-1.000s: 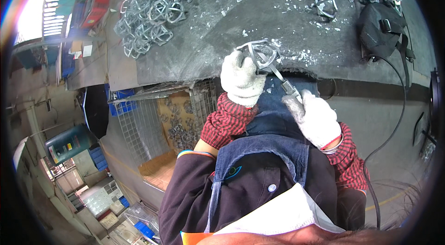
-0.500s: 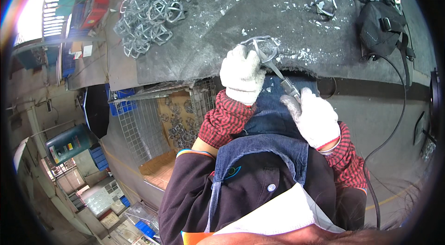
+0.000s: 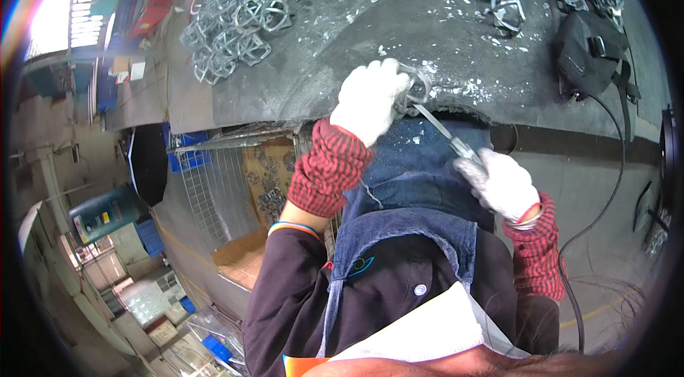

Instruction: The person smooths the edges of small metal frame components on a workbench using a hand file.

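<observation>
My left hand (image 3: 369, 97), in a white knit glove, is closed on a silvery metal ring-shaped frame (image 3: 422, 83) at the near edge of the bench. The glove hides part of the frame. My right hand (image 3: 504, 183), gloved too, grips the grey handle of a flat, narrow-bladed file (image 3: 436, 122). The file slants up and left over my denim apron (image 3: 413, 163). Its tip lies at the lower side of the frame; whether they touch I cannot tell.
A heap of similar metal frames (image 3: 231, 21) is at the bench's left, with several more along the far side. Pale flakes (image 3: 467, 85) litter the dark bench mat (image 3: 313, 70). A black bag (image 3: 588, 49) with a cable lies right. Below left stands a wire basket (image 3: 203, 184).
My left hand has tilted the frame and turned around it. My right hand has drawn the file back, down and to the right, so its tip is no longer inside the ring.
</observation>
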The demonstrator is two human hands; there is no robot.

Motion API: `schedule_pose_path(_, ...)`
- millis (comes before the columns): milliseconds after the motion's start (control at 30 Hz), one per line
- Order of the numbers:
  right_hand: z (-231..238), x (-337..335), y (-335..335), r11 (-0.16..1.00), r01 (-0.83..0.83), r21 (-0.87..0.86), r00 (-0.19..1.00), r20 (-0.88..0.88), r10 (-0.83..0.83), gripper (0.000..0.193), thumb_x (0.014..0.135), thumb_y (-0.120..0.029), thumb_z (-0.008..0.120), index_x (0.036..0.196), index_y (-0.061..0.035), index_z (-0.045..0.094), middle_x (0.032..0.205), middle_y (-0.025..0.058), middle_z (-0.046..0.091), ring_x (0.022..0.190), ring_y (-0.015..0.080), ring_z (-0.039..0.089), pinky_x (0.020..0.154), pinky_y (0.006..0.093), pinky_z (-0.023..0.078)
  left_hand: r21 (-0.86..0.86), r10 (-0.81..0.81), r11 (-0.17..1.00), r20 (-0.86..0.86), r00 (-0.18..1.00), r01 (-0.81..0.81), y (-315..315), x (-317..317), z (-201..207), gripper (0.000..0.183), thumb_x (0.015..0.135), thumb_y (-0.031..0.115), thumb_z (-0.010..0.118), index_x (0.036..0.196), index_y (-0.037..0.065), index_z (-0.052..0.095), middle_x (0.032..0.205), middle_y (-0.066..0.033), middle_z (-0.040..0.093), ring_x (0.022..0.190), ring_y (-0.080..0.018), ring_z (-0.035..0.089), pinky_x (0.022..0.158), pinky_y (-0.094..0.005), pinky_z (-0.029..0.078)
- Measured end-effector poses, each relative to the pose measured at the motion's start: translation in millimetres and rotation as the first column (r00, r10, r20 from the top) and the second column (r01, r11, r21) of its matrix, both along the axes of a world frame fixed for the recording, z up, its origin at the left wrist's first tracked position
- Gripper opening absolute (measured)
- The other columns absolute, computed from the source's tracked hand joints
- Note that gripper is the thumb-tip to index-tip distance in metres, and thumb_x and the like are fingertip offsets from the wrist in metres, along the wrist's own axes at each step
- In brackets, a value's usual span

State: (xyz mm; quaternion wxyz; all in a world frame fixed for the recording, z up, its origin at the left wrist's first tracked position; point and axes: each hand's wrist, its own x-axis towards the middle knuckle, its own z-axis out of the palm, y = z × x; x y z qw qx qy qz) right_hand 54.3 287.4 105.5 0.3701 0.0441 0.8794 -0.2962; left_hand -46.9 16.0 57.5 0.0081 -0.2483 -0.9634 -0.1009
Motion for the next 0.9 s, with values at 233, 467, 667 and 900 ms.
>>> schedule_pose_path(233, -4, -6, 37, 0.900, 0.347, -0.263, 0.870, 0.448, -0.205, 0.043, 0.104, -0.050, 0.066, 0.109, -0.0067, 0.072, 0.072, 0.0060, 0.070, 0.053, 0.0133, 0.064, 0.049, 0.0291, 0.051, 0.061, -0.036, 0.998, 0.420, 0.907, 0.011, -23, -12, 25, 0.070, 0.075, 0.036, 0.089, 0.138, 0.015, 0.065, 0.144, -0.0136, 0.061, 0.132, -0.0378, 0.062, 0.107, -0.0473, 0.053)
schedule_pose_path(467, -13, -21, 36, 0.838, 0.419, -0.349, 0.835, 0.511, -0.205, 0.043, 0.106, -0.049, 0.064, 0.105, -0.0067, 0.070, 0.068, 0.0052, 0.067, 0.047, 0.0111, 0.058, 0.043, 0.0270, 0.044, 0.075, 0.286, 0.949, 0.214, 0.934, -0.307, -3, -7, -2, 0.071, 0.075, 0.054, 0.090, 0.132, 0.016, 0.073, 0.135, -0.0146, 0.068, 0.113, -0.0341, 0.073, 0.097, -0.0432, 0.059)
schedule_pose_path(667, -6, -24, 33, 0.824, 0.454, -0.340, 0.843, 0.463, -0.273, 0.044, 0.107, -0.049, 0.062, 0.103, -0.0055, 0.069, 0.065, 0.0047, 0.063, 0.045, 0.0113, 0.056, 0.041, 0.0275, 0.042, 0.101, 0.406, 0.910, -0.028, 0.914, -0.401, 14, -1, 3, 0.092, 0.064, 0.053, 0.099, 0.134, 0.008, 0.060, 0.126, -0.0184, 0.067, 0.109, -0.0376, 0.072, 0.090, -0.0503, 0.061)
schedule_pose_path(900, -7, -27, 31, 0.773, 0.526, -0.355, 0.801, 0.512, -0.310, 0.042, 0.107, -0.048, 0.063, 0.102, -0.0059, 0.068, 0.066, 0.0039, 0.063, 0.045, 0.0101, 0.055, 0.041, 0.0256, 0.041, 0.045, 0.335, 0.938, 0.150, 0.930, -0.345, 30, 0, -13, 0.091, 0.060, 0.047, 0.099, 0.135, 0.011, 0.061, 0.125, -0.0183, 0.067, 0.120, -0.0405, 0.065, 0.102, -0.0497, 0.054)
